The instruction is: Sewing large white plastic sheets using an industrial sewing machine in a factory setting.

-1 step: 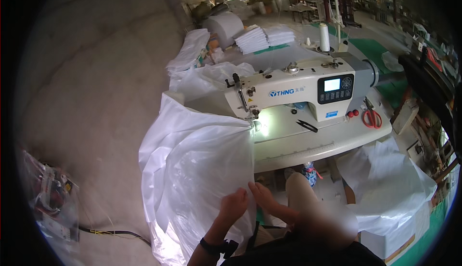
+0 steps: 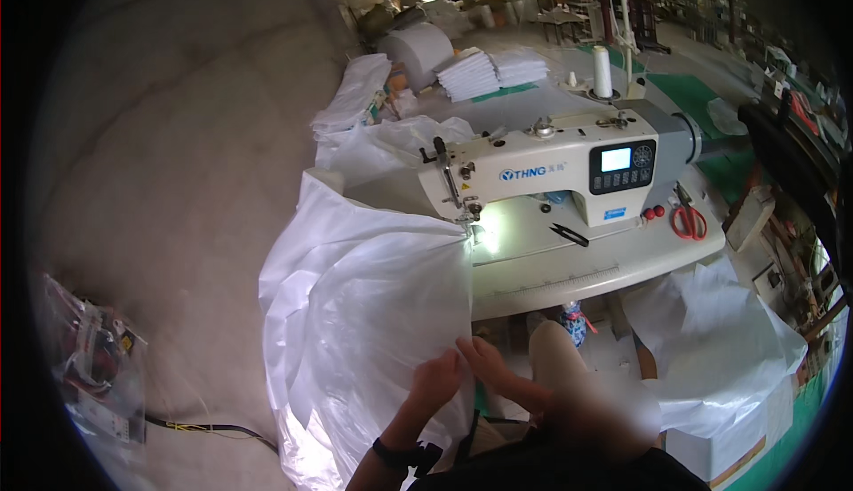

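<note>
A large white plastic sheet hangs in folds from the front left of the sewing machine. Its upper corner lies under the lit needle area, and its right edge runs down to my hands. My left hand is closed on the sheet near this edge. Close beside it, my right hand pinches the same edge, its fingertips partly hidden. Both hands are well below the machine's front, nearly touching each other.
Black thread snips and red-handled scissors lie on the machine bed. A white thread cone stands behind. Stacked white sheets lie at the back; another white sheet drapes over a box at right. A black cable crosses the floor at left.
</note>
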Available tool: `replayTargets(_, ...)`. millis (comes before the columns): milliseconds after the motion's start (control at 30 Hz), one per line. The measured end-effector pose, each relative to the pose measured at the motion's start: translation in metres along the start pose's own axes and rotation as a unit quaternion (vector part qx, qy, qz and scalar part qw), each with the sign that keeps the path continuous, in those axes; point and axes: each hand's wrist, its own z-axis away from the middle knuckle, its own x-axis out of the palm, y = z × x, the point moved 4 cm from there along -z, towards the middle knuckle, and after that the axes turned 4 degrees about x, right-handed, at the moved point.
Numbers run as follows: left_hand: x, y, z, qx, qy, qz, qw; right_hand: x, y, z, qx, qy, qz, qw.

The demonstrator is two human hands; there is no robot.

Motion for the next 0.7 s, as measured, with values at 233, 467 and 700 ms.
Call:
replayTargets(233, -0.026, -0.013, -0.028, -0.029, -0.044, -0.069, 0.996, 0.005, 0.018, -0.024, 0.007, -0.021, 0.017, 1.000)
replayTargets(467, -0.178, -0.116, -0.097, -0.097, 0.354, -0.409, 0.835, 0.006, 0.018, -0.005, -0.003, -0.020, 0.099, 0.995)
replayTargets(700, -0.238, -0.109, -0.096, 0.102, 0.257, -0.421, 0.864, 0.006, 0.020, 0.005, -0.018, -0.001, 0.098, 0.995)
